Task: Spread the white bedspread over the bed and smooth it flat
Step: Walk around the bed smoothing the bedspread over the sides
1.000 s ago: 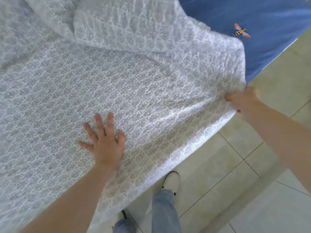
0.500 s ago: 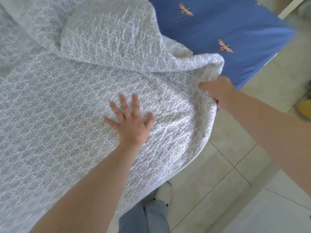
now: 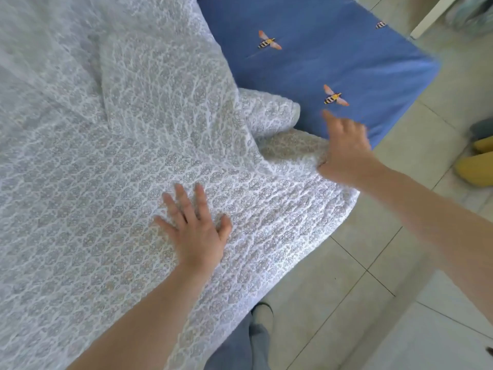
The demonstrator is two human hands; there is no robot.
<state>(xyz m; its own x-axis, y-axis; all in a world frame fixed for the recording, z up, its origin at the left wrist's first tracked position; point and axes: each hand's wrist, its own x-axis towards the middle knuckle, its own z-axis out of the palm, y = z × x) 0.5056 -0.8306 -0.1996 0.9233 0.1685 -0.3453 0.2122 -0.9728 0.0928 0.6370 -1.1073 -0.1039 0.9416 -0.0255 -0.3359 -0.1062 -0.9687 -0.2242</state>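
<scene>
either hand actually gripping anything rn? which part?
Right hand pinches the white bedspread at its folded-back edge near the corner. Left hand lies flat on it, gripping nothing.

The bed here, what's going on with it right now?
A person is spreading a white quilted bedspread with a grey pattern over a bed. The left hand lies flat and open on it. The right hand is at its bunched edge; whether it grips is blurred. The far corner is folded back, leaving the blue bee-print sheet uncovered, so the job isn't finished.
</scene>
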